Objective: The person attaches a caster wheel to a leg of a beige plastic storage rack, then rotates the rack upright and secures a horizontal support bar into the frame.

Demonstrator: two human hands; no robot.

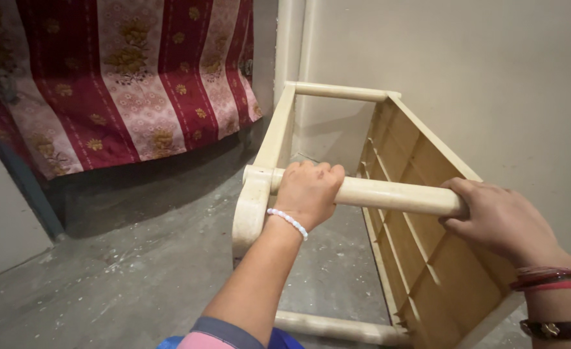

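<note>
Gripping the round rail of a cream plastic rack that lies tipped on the dusty concrete floor, the left hand and right hand both close around it. I think the rack can scrape the near wall if it swings.

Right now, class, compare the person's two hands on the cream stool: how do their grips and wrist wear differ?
The left hand wraps over the cream stool's rail near its left end; the right hand grips the right end, by the ribbed seat underside. The left wrist carries one white bead bracelet; the right wears red bangles and a dark band. Both fingers close round the same rail.
</note>
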